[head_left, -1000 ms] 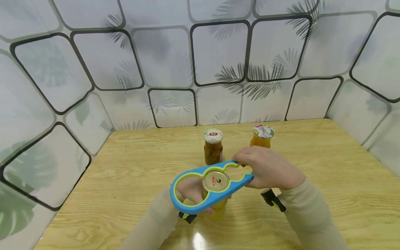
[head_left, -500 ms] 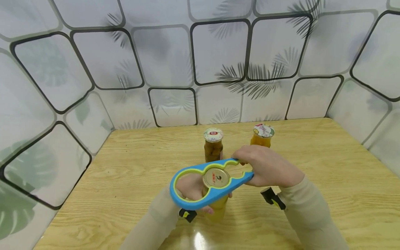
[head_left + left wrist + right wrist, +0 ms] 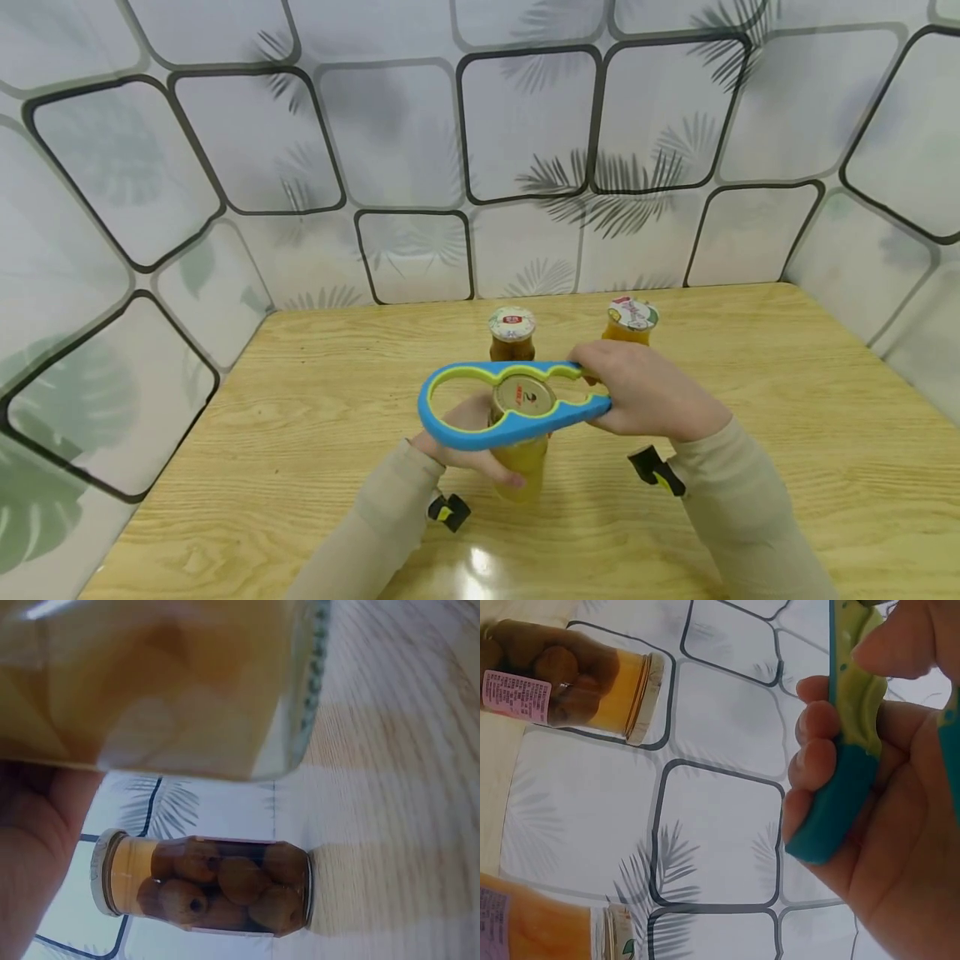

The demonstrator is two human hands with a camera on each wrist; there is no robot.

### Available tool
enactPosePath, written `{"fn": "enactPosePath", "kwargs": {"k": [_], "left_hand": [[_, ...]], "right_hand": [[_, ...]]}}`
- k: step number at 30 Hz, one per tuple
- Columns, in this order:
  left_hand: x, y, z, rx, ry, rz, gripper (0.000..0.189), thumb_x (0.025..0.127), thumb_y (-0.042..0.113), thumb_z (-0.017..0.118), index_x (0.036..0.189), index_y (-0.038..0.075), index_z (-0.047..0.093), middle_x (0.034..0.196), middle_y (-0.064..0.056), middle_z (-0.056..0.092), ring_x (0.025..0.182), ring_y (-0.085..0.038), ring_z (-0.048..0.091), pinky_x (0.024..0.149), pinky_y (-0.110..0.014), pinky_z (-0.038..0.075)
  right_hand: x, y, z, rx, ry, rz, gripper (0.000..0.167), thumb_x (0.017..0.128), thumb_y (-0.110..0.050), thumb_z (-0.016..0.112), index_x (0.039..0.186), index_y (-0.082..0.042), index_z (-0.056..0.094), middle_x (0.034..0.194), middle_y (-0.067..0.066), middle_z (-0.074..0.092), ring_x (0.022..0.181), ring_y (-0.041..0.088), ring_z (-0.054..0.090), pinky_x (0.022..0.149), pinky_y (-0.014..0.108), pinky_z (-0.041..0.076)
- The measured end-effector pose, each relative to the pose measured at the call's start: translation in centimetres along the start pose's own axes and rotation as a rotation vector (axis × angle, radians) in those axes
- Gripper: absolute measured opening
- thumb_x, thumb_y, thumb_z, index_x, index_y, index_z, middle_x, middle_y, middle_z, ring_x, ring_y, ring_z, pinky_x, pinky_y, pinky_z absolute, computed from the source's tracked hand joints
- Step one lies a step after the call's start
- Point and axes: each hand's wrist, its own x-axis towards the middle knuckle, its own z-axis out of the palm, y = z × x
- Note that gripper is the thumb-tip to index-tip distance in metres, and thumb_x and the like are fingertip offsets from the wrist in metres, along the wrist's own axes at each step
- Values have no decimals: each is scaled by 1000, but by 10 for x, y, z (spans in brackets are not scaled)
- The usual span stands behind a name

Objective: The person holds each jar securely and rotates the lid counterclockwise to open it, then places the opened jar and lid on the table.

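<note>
My left hand grips a glass jar of pale yellow fruit, its fingers wrapped round the side. Gold-coloured, with red print, the jar's lid sits in a middle notch of a blue and yellow-green jar opener. My right hand holds the opener's two handle ends on the right; in the right wrist view, fingers curl round one blue handle. Close up in the left wrist view, the jar's base appears near the table; whether it touches cannot be told.
Behind the opener stands a jar of dark round fruit with a patterned white lid. Farther right is a jar of orange fruit, partly behind my right hand. A patterned wall covering borders the wooden table.
The opener's rounded left end has swung upward and away, so the tool lies more level across the view. The lid has shifted slightly up and right. Both hands keep their hold.
</note>
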Motion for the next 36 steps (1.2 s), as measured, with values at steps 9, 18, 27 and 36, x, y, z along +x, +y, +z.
{"fn": "enactPosePath", "kwargs": {"k": [9,18,27,36], "left_hand": [[-3,12,-12,109,249,-45,60,57,-3,77,112,-4,53,103,-13,60,93,-19,55,85,-34,43],[-13,-18,-37,269,474,-205,67,54,7,83,114,11,52,103,0,59,94,-15,54,84,-35,42],[-32,-30,-61,259,668,-386,58,59,9,80,110,6,54,98,-8,59,87,-21,55,77,-36,46],[-47,-37,-81,237,780,-493,60,63,12,79,114,3,49,106,-14,57,94,-27,54,82,-40,44]], "right_hand": [[0,4,-3,-107,-41,124,25,63,-9,66,76,-10,45,58,-7,34,50,7,32,44,23,31],[0,8,-2,-133,-47,186,24,64,-11,67,77,-8,46,58,-6,37,49,9,35,44,24,33],[1,8,0,-128,-72,225,28,63,-14,69,78,-9,46,58,-5,37,50,10,35,45,25,33],[2,10,1,-128,-119,250,31,64,-18,72,79,-10,46,59,-5,39,50,11,35,45,25,33]]}}
